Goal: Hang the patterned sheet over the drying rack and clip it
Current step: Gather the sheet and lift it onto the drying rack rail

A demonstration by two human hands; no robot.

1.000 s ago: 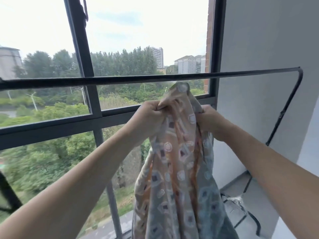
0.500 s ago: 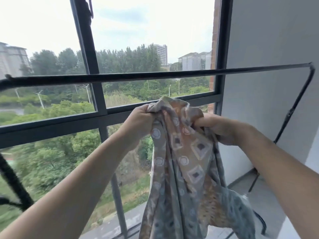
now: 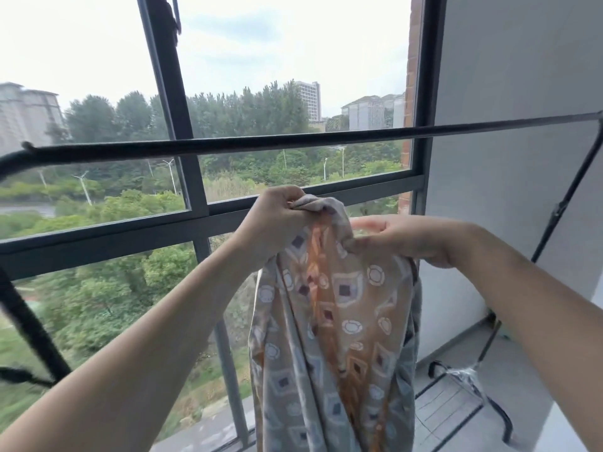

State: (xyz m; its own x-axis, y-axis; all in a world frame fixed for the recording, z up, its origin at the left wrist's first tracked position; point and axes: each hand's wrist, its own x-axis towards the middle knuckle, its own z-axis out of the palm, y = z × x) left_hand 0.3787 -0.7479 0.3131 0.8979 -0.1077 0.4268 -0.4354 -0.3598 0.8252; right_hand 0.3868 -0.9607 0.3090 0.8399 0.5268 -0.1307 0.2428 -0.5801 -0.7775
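Soft, floppy sheet [image 3: 329,321]; we grip its bunched top in both hands [image 3: 277,220] [image 3: 404,238], fingers curled. Find an edge, spread below rack bar [image 3: 293,141].

The sheet [image 3: 332,321] is grey and orange with white rings and dark diamonds; the rack [image 3: 293,142] is black.

1. You face a dark-framed window [image 3: 182,177] with trees [image 3: 248,112] and apartment blocks [image 3: 310,99] outside under pale daylight.
2. To your right stands a grey wall [image 3: 522,76], above a grey tiled floor [image 3: 456,402].
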